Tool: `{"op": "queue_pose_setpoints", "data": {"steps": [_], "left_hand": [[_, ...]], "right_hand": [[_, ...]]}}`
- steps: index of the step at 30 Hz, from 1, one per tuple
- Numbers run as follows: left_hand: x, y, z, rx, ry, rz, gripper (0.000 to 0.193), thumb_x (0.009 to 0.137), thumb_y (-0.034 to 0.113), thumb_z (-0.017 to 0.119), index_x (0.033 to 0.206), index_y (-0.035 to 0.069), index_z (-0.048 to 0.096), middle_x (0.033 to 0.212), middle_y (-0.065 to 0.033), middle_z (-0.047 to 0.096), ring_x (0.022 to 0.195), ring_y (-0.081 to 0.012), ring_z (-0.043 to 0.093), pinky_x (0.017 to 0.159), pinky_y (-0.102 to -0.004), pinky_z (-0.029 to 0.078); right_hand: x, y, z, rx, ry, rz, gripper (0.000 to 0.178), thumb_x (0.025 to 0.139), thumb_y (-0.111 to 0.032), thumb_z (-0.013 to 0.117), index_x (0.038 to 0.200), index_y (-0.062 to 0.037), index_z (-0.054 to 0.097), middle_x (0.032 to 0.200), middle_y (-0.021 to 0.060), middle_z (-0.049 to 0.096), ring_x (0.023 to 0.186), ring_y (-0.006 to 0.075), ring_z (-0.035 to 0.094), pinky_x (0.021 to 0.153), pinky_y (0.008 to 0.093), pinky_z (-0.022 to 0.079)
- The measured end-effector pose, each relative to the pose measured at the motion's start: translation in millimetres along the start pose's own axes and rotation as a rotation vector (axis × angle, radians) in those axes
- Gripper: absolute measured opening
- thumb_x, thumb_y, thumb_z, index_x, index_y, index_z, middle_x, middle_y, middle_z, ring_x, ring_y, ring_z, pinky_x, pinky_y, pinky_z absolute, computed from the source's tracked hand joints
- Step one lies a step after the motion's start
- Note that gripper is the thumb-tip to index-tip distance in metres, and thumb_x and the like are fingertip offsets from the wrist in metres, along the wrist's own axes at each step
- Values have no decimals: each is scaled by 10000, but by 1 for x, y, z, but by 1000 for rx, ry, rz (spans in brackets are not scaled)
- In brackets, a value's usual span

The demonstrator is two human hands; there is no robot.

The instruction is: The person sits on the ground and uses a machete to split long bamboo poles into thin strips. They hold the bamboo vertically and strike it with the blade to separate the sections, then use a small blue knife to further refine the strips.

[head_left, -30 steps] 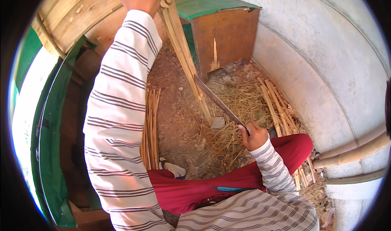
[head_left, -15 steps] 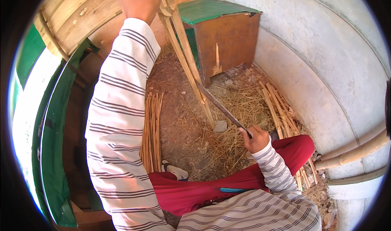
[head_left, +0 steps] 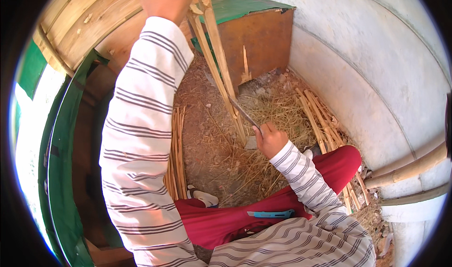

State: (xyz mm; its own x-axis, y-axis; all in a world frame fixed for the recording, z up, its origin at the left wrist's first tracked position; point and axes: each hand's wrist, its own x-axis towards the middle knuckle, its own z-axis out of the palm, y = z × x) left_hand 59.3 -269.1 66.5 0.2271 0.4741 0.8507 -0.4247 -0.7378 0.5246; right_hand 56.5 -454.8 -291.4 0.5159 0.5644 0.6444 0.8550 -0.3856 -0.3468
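My left hand point(head_left: 167, 1) is raised at the top edge beside the upper part of a split bamboo pole point(head_left: 217, 46). It appears closed on the pole, though its fingers are mostly out of the picture. The pole leans, its two strips parted above, and its foot rests by a grey stone point(head_left: 252, 143). In my right hand point(head_left: 271, 139) is a long knife, gripped with the fingers wrapped round its handle. Its dark blade point(head_left: 246, 112) slants up to the left and meets the bamboo low down. A blue box cutter point(head_left: 270, 214) lies on my red-clothed lap.
Bamboo strips lie in a bundle point(head_left: 177, 154) left of centre and in another pile point(head_left: 322, 121) at right. Straw point(head_left: 268, 111) covers the ground. Ahead stands a brown box point(head_left: 263, 41) with a green top. A pale wall point(head_left: 358, 79) curves along the right; a green-edged trough point(head_left: 61, 182) runs along the left.
My right hand has moved up and left with the knife, nearer the bamboo, and less of the blade shows. The box cutter on my lap has come further into sight.
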Motion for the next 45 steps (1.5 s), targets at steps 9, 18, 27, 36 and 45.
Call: {"op": "queue_pose_setpoints", "data": {"steps": [9,18,27,36,45], "left_hand": [[1,4,-23,230,32,118,329,928,296,643,904,-31,670,647,-85,612,554,-149,581,502,-299,446],[7,-9,-32,438,119,336,335,897,273,622,919,-57,674,707,-204,648,665,-331,645,619,-425,480],[2,-3,-13,225,67,33,360,886,301,674,947,-54,673,719,-163,676,639,-245,665,562,-355,505],[-9,9,-15,6,-99,91,255,843,168,742,950,-50,668,769,-145,699,665,-209,690,561,-325,540],[1,5,-18,213,-81,78,249,807,70,757,986,-65,650,776,-160,701,666,-222,700,580,-328,548]], "right_hand": [[-39,21,65,-42,-725,215,242,953,-163,450,1074,25,541,938,262,677,812,397,702,686,493,571],[-37,13,64,27,-672,197,356,1040,-319,370,983,12,488,698,256,657,635,438,664,593,533,547],[-18,19,70,-4,-824,298,381,1040,-321,366,1072,25,522,816,257,682,791,435,689,718,521,557],[-24,33,73,45,-736,223,410,1039,-338,375,1075,34,543,673,260,640,641,434,668,575,522,551],[-25,29,61,-36,-643,149,325,989,-300,489,969,11,579,609,195,636,600,385,669,595,497,556]]}}
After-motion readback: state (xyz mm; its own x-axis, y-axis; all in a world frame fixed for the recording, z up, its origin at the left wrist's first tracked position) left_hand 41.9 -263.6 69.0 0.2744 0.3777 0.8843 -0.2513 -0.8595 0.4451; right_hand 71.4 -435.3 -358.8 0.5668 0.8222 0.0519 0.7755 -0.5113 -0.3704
